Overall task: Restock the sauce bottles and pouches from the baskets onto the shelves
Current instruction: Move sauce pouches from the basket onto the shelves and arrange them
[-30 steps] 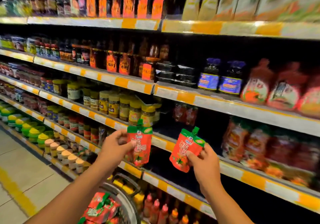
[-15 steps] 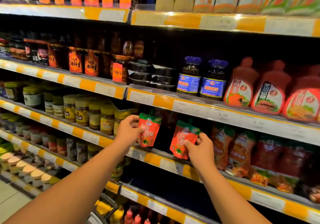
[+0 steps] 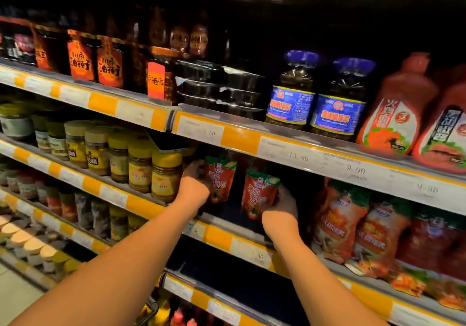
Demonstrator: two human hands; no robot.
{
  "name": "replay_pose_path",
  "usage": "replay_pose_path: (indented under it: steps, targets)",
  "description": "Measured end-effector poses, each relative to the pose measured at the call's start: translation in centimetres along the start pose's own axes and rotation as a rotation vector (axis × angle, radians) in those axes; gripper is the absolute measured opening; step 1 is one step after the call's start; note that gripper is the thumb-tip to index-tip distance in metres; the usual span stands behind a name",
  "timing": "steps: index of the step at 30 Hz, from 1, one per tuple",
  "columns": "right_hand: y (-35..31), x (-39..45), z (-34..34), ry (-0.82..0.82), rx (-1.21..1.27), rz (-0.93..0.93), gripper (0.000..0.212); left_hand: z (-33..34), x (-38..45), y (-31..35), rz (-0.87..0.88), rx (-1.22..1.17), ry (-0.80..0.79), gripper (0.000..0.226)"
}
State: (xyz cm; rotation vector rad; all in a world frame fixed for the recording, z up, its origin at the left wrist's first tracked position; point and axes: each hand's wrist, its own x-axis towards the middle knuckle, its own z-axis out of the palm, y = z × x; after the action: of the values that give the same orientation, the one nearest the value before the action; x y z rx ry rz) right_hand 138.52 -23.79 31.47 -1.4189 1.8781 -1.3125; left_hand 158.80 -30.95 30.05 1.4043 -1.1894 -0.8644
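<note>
The left hand [image 3: 193, 187] grips one red tomato-sauce pouch [image 3: 220, 179] upright inside the dark shelf [image 3: 227, 221] gap; the right hand [image 3: 280, 208] grips a second pouch [image 3: 258, 192] just beside it; yellow-lidded jars [image 3: 153, 171] stand left, larger orange pouches [image 3: 353, 227] right.

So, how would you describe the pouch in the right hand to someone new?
Find the two blue-labelled dark bottles; look one shelf below. The right hand grips a red pouch with a green top, lower and tilted compared with the left hand's pouch.
</note>
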Motion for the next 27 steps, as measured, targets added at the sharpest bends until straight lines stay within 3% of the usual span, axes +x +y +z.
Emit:
replay_pose_path:
  steps: [5, 20, 27]
  targets:
    - [0.3, 1.4, 1.6, 0.035, -0.043, -0.061, 0.045, 1.0, 2.2, 0.4, 0.129, 0.066, 0.041, 0.05]
    - [-0.2, 4.7, 6.1, 0.031, 0.04, -0.135, 0.043, 2.5, 3.1, -0.3, 0.192, -0.001, 0.027, 0.051]
    - [-0.1, 5.0, 6.8, 0.032, 0.046, -0.143, 0.047, 2.3, 2.3, 0.2, 0.219, 0.099, 0.001, 0.053]
